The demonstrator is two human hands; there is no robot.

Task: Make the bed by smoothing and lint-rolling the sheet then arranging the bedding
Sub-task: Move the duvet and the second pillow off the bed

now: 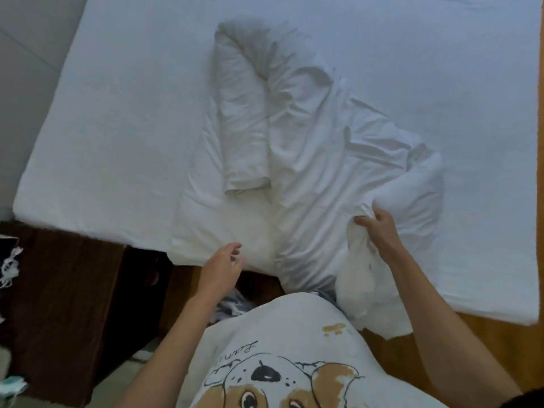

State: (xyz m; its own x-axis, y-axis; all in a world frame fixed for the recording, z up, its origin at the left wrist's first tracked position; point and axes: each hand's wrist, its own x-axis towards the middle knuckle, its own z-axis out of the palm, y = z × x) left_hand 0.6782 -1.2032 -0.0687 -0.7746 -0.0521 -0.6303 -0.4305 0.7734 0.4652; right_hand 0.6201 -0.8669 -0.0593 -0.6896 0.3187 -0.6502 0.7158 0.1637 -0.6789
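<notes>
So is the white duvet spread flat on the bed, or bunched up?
Bunched up: the white duvet lies in crumpled folds mid-mattress, and the right hand grips one edge.

A pale wall (26, 69) ran along the left. Below it stood dark brown wooden furniture (67, 304), with orange-brown wood (482, 343) showing at lower right under dim, bluish light.
</notes>
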